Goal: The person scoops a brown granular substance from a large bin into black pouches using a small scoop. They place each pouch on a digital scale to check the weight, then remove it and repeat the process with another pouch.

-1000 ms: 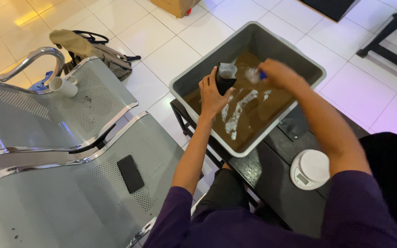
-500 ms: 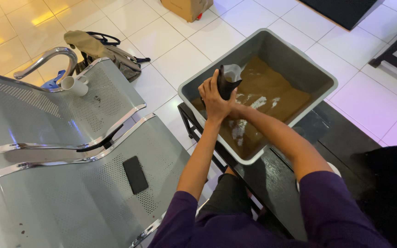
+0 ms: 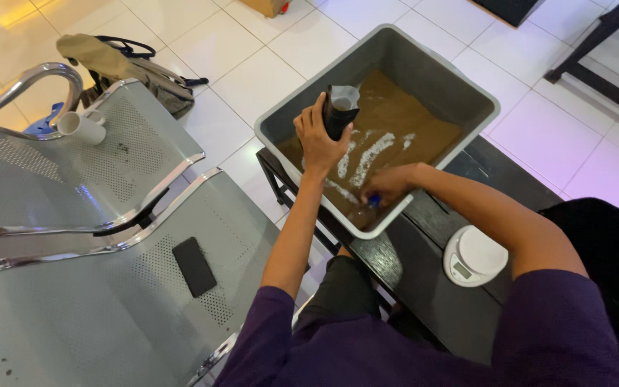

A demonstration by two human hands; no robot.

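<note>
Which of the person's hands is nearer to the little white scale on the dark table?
Right. The right hand is down at the tub's near corner, nearer the scale; the left hand holds a dark bag farther up.

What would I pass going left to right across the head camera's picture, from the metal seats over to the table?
White mug on the far seat → black phone on the near seat → left hand holding a dark pouch → right hand low in the grey tub → white kitchen scale.
</note>
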